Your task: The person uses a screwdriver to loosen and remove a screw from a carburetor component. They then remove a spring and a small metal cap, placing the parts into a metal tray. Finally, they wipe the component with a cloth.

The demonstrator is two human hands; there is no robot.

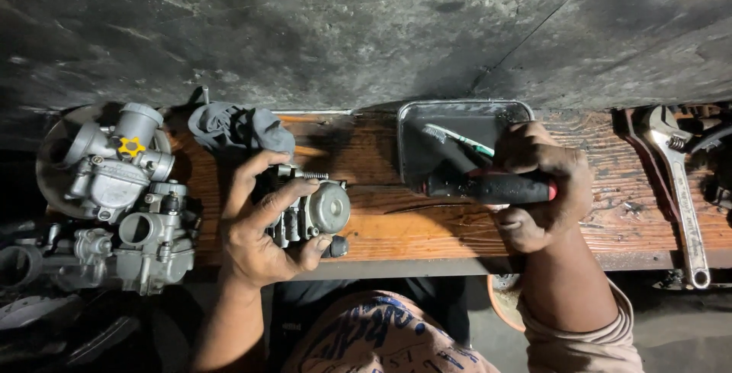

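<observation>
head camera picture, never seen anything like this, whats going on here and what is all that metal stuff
This is one picture from a camera worn on a person's head, looking down at their own two bare hands over a worn wooden bench.

The left hand grips a small grey metal carburetor resting on the bench. The right hand holds a screwdriver with a black and red handle, lying sideways and pointing toward the carburetor.

Behind the screwdriver sits a shallow rectangular metal tray with a green and white toothbrush in it. A crumpled grey rag lies above the left hand. At far left are more grey carburetors, one with a yellow cap. At far right lies a silver adjustable wrench.
</observation>
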